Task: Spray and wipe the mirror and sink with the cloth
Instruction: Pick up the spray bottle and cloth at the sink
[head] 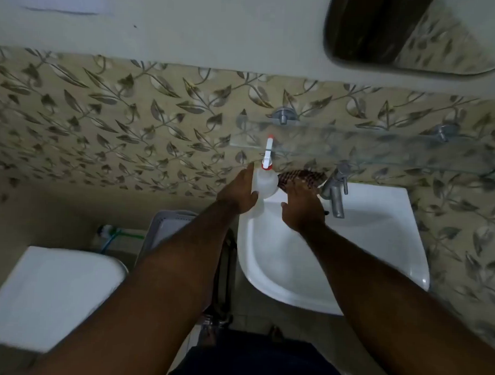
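A white spray bottle [264, 182] with a red-and-white trigger head stands on the back left corner of the white sink [379, 248]. My left hand [239, 191] is wrapped around the bottle's left side. A dark red checked cloth [300, 178] lies on the sink's back ledge between the bottle and the tap. My right hand [303, 207] rests on the near part of the cloth, fingers on it. The mirror [414, 33] hangs on the wall at the top right, above the sink.
A metal tap [336, 190] stands at the sink's back. A glass shelf [354, 143] on metal brackets juts from the leaf-patterned tiles above it. A white toilet [52, 292] is at lower left, with a grey basket [169, 226] between toilet and sink.
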